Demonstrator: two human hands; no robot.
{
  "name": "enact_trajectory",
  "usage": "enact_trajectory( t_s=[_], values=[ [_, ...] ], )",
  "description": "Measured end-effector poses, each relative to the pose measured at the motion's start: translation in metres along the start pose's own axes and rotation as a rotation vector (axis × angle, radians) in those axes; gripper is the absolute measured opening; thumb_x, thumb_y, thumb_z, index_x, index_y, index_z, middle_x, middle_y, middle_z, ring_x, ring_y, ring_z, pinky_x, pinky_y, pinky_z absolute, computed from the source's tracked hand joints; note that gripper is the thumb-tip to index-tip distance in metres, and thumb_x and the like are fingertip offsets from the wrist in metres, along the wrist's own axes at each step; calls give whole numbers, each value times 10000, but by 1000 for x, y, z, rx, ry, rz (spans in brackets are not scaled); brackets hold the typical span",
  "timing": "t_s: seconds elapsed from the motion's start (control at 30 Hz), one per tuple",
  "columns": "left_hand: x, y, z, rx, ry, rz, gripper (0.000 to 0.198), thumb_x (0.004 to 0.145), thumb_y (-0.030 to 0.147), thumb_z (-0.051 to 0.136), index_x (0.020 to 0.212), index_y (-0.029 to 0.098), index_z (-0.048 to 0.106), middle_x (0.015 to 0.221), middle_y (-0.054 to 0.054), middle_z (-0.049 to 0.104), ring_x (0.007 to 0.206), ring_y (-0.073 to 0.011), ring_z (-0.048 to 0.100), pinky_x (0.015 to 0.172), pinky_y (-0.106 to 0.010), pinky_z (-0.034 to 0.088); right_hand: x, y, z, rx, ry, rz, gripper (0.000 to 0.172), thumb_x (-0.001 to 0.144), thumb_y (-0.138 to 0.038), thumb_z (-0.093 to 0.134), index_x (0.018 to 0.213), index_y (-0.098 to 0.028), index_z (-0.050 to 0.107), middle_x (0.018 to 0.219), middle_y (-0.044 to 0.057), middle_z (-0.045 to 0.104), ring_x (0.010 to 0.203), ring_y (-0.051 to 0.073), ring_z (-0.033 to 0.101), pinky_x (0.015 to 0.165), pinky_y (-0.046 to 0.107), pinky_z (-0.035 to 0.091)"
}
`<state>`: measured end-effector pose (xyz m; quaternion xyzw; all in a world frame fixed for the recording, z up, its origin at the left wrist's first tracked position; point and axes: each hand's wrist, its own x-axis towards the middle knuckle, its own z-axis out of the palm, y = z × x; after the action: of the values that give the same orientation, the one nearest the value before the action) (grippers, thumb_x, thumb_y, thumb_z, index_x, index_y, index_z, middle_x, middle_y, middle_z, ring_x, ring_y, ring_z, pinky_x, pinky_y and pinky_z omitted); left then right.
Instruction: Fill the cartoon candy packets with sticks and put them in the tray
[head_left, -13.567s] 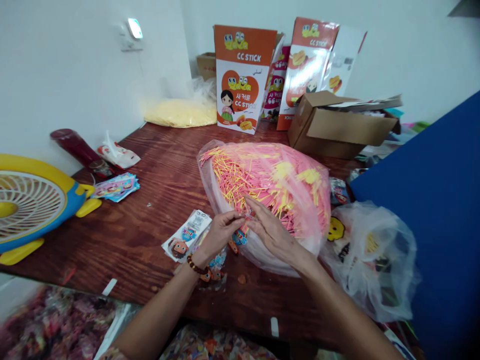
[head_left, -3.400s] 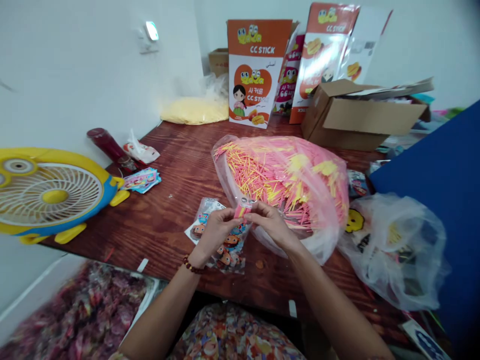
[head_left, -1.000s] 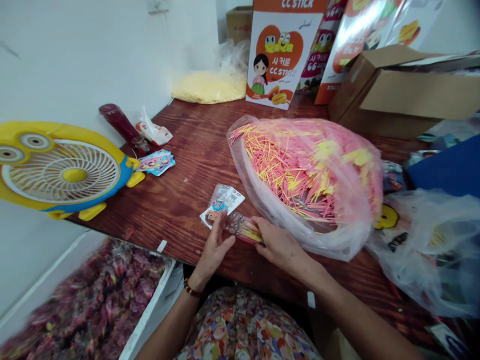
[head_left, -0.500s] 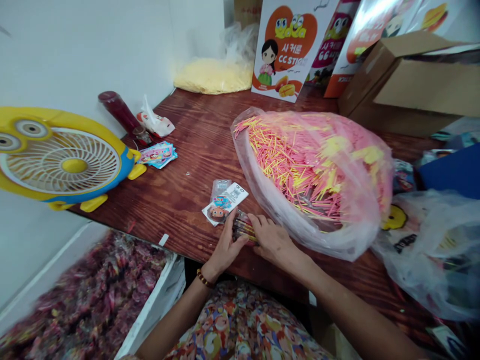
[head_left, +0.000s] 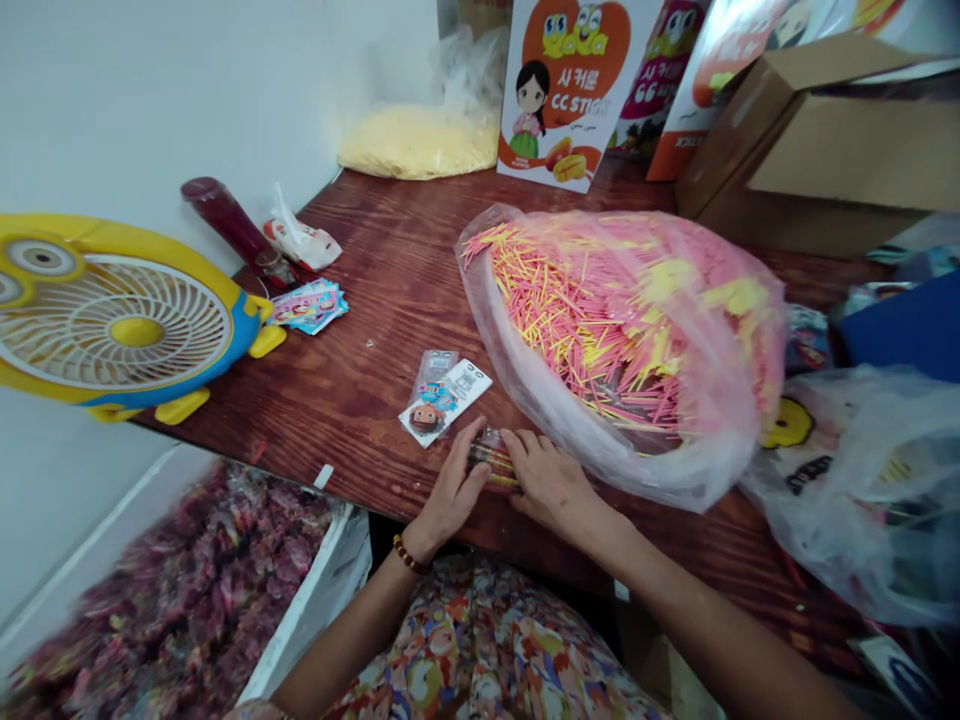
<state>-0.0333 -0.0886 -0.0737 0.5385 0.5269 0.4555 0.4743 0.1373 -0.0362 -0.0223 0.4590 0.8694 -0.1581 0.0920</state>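
Observation:
A small clear packet of thin sticks [head_left: 493,459] lies between my hands near the table's front edge. My left hand [head_left: 453,485] closes on its left end, thumb and fingers around it. Over the right end, my right hand [head_left: 551,482] grips it with bent fingers, which hide part of the packet. Just beyond my left hand lie a white printed card [head_left: 466,385] and a clear printed wrapper [head_left: 437,366], overlapping each other. To the right, a large open plastic bag [head_left: 517,375] holds loose pink and yellow sticks [head_left: 577,320].
A yellow fan [head_left: 139,320] stands at the left, with printed cards [head_left: 311,305], a tissue pack [head_left: 307,245] and a dark red bottle [head_left: 229,220] nearby. Boxes [head_left: 574,95] line the back. Below left sits a white bin [head_left: 289,610] of wrapped packets. A plastic bag [head_left: 862,480] lies right.
The view has shifted slightly. Both hands stay on the packet, and the card and wrapper now show a little more clear of my left fingertips.

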Motion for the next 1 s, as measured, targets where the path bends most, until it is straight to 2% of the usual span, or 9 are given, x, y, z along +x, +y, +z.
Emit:
enact_trajectory(
  t_s=[0.17,0.27,0.37,0.47,0.57,0.67,0.77,0.87,1.0],
  values=[
    [0,3,3,-9,-19,2,552,1017,410,373,1530,213,317,1601,-99,351,1481,-224,314,1249,-412,198,-2,-4,-1,34,-2,11,755,745,-174,707,1435,-140,402,1259,173,597,1110,315,602,847,394,522],
    [-1,4,4,22,-55,-22,590,1006,429,404,1540,206,293,1628,-96,297,1509,-225,251,1259,-406,169,0,-6,5,21,24,-2,778,731,-155,703,1445,-127,395,1282,187,585,1116,328,589,876,413,514],
    [0,6,1,-2,-66,-37,594,996,456,423,1528,211,324,1615,-97,330,1503,-232,272,1258,-411,181,4,2,9,76,20,-34,746,720,-120,675,1424,-123,429,1276,185,594,1145,327,575,925,419,493],
    [1,8,-10,-130,77,-47,573,994,482,426,1502,222,370,1569,-111,411,1448,-240,386,1233,-426,252,5,15,3,359,58,-58,717,735,-151,659,1416,-140,435,1307,155,595,1186,293,571,998,407,461],
    [-6,12,-26,-249,253,-139,575,956,507,511,1441,205,442,1442,-151,545,1294,-271,562,1153,-483,375,3,17,-8,761,128,-59,710,742,-237,694,1406,-190,447,1304,100,619,1137,258,607,1004,398,470],
    [-27,25,-28,-377,155,-201,676,841,470,704,1422,218,465,1367,-156,601,1261,-296,584,1122,-500,410,1,-3,-12,1142,155,-10,650,725,-340,749,1325,-226,523,1163,55,692,994,239,659,903,379,531],
    [-45,38,-16,-516,59,-123,967,656,346,881,1484,278,385,1460,-123,530,1319,-304,530,1116,-473,431,5,-33,-2,1398,161,43,622,706,-409,779,1259,-219,568,1058,54,721,895,232,681,813,365,567],
    [-49,39,-17,-555,192,-142,944,642,303,885,1460,244,418,1408,-116,564,1302,-306,536,1092,-464,447,16,-66,11,1512,221,88,603,716,-418,779,1251,-226,577,1068,67,720,862,222,693,779,363,585],
    [-64,29,-48,-593,333,-125,870,609,306,901,1381,227,507,1383,-100,572,1271,-291,541,1065,-421,453,30,-109,20,1574,151,-12,711,759,-406,753,1395,-281,462,1115,68,711,908,230,709,767,380,607]
  ],
)
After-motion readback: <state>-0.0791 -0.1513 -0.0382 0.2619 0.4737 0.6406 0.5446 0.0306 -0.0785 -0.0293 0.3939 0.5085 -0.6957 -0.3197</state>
